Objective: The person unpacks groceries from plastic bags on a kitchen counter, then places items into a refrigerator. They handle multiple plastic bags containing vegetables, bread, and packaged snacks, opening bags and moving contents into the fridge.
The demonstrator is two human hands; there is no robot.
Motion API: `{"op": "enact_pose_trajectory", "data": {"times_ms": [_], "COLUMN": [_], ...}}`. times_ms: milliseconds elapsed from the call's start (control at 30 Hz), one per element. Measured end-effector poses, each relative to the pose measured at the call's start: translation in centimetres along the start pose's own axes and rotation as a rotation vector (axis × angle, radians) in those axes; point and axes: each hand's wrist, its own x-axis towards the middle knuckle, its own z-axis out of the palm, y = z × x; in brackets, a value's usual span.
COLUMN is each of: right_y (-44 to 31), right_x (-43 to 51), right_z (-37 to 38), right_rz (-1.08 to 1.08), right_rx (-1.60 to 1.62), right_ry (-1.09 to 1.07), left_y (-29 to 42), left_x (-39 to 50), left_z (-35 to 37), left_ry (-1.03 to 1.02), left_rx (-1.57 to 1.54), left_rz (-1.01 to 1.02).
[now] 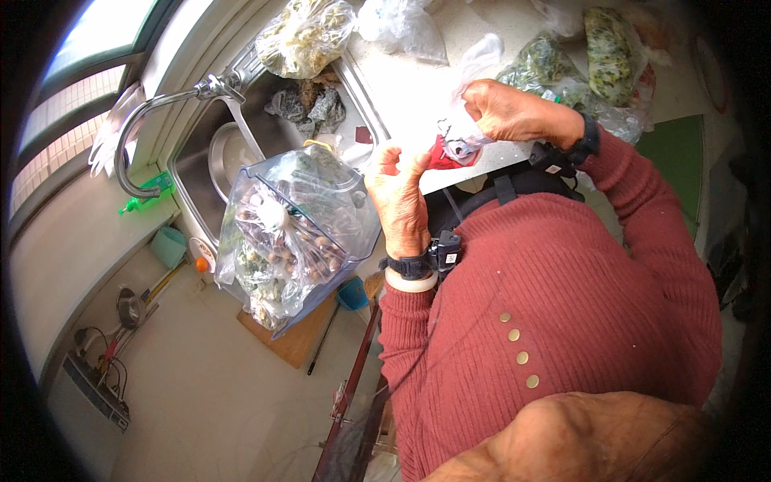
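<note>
My right hand (pixel 509 114) grips the gathered top of a clear plastic bag (pixel 467 135) over the counter. Something red and white with dark marks is in or beneath the bag; what it is I cannot tell. My left hand (pixel 400 193) is raised at the bag's left side, fingers bent, thumb near the red part; whether it touches it I cannot tell. Left of my left hand, a clear plastic bin (pixel 361 241) holds several knotted bags, one with small brownish round items (pixel 313 253), others with pale and green contents.
A steel sink (pixel 193 162) with a curved faucet (pixel 129 126) and a metal bowl (pixel 232 150) lies left. Bagged greens (pixel 608 60) stand on the counter at right, a bag of pale vegetables (pixel 307 36) behind the sink. A green detergent bottle (pixel 150 190) lies by the window.
</note>
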Motion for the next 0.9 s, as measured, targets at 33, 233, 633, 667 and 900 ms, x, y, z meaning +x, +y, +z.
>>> {"op": "enact_pose_trajectory", "data": {"times_ms": [33,233,633,667,900], "right_y": [0.3,3.7,3.5,3.7,5.7], "right_x": [-0.1,-0.1,-1.2,-1.2,-1.3], "right_z": [0.0,1.1,2.1,2.0,3.6], "right_rz": [0.075,0.105,0.05,0.056,-0.065], "right_rx": [0.076,0.14,0.603,0.712,1.01], "right_ry": [-0.069,-0.202,0.077,0.085,-0.057], "left_y": [0.0,0.4,0.7,0.6,0.2], "left_x": [0.0,-0.2,0.6,0.5,0.9], "left_z": [0.0,-0.2,-0.2,0.0,1.3], "left_ry": [-0.012,-0.03,-0.109,-0.092,-0.152], "left_rx": [0.002,0.045,-0.253,-0.279,-0.337], "left_rz": [-0.005,0.013,-0.012,-0.016,-0.014]}}
